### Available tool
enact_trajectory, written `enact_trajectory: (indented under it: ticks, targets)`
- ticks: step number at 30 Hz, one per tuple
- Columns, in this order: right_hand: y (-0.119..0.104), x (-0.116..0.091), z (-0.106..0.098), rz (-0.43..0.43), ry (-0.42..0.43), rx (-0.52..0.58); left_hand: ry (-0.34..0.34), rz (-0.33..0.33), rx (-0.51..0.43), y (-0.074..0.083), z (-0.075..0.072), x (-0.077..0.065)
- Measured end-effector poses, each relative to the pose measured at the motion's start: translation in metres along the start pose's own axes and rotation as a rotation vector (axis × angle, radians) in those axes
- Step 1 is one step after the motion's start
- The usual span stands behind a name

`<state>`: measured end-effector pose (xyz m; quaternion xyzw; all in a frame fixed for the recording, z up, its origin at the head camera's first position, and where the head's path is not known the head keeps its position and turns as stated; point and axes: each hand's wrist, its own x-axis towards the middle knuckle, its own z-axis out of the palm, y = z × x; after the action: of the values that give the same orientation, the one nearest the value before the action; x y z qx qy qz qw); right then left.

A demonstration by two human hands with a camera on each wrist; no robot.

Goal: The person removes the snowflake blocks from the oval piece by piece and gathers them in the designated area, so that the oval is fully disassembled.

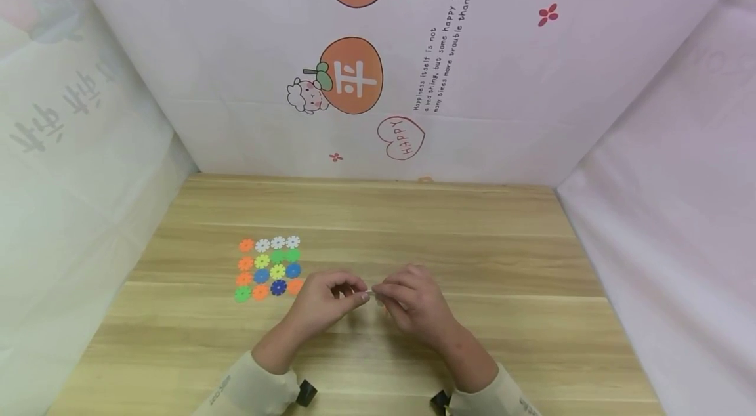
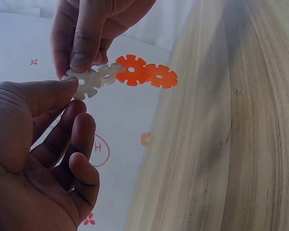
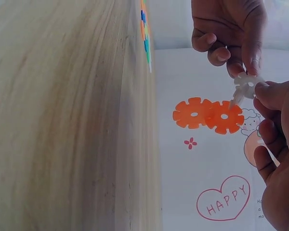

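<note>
Both hands meet above the table around a short chain of notched plastic snowflake discs. My left hand point(image 1: 326, 300) pinches the edge of the white disc point(image 2: 90, 85) between thumb and fingers. On that same white disc, the thumb and fingers of my right hand point(image 1: 416, 301) pinch from the other side. A second white disc point(image 2: 106, 81) joins it at an angle. Beyond it come an orange disc point(image 2: 135, 80) and another orange disc point(image 2: 169, 77), linked edge to edge and hanging free. In the head view the hands hide most of the chain.
Rows of loose snowflake discs in orange, white, yellow, green and blue lie on the wooden table point(image 1: 472, 239), left of my left hand; one is a dark blue disc point(image 1: 275, 291). A printed white curtain point(image 1: 472, 140) stands behind the table, with plain white cloth at both sides.
</note>
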<state>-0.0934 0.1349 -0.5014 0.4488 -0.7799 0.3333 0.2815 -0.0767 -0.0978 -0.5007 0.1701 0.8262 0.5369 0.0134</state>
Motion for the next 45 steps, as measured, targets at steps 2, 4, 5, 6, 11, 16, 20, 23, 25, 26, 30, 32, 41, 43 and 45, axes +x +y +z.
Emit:
enact_trajectory:
  ticks: [2,4,5,6,11,16,20,23,25,26,30,32,41,43,45]
  targets:
    - [0.0,-0.0002,0.0002,0.002,-0.003,0.002,-0.002,-0.006,0.002,0.0004,-0.0001,-0.0001]
    - [-0.0001,-0.0002,0.0004,0.007,-0.007,0.004,-0.001,-0.011,0.003,0.0007,-0.0001,-0.0005]
    - [-0.0004,-0.0001,0.0003,0.011,-0.009,0.005,-0.001,-0.013,0.004,0.0008,0.0,-0.0006]
    - [-0.0006,-0.0001,0.0003,0.015,-0.01,0.005,0.0,-0.016,0.004,0.0009,0.0,-0.0007]
    - [-0.0007,-0.0002,0.0002,0.032,-0.003,0.011,0.014,-0.029,-0.001,0.0021,-0.0003,-0.001]
    - [0.0015,-0.0028,-0.0001,0.057,0.02,0.024,0.043,-0.037,0.002,0.0039,-0.0024,-0.0023]
    - [0.0022,-0.0055,-0.0022,0.141,-0.016,0.036,0.066,-0.049,-0.004,0.0049,-0.0042,-0.0034]
    - [0.0012,-0.0067,-0.0038,0.219,-0.08,0.043,0.078,-0.053,-0.009,0.0047,-0.0047,-0.0039]
    - [0.0003,-0.0069,-0.0039,0.25,-0.117,0.044,0.081,-0.058,-0.012,0.0048,-0.0049,-0.0042]
    - [-0.0002,-0.0068,-0.0039,0.259,-0.132,0.045,0.081,-0.057,-0.017,0.0051,-0.005,-0.0042]
    - [-0.001,-0.006,-0.0028,0.253,-0.152,0.051,0.074,-0.05,-0.039,0.0064,-0.0055,-0.0044]
    - [-0.0011,-0.0056,-0.0025,0.243,-0.145,0.053,0.071,-0.042,-0.05,0.0068,-0.0056,-0.0043]
    - [0.0005,-0.0037,-0.0034,0.206,-0.111,0.051,0.07,-0.001,-0.052,0.0042,-0.0066,-0.0024]
    - [0.0009,-0.0033,-0.0034,0.198,-0.108,0.047,0.069,0.001,-0.052,0.0041,-0.0068,-0.0023]
    - [0.0009,-0.0028,-0.0036,0.196,-0.11,0.045,0.068,0.002,-0.051,0.0038,-0.0067,-0.0022]
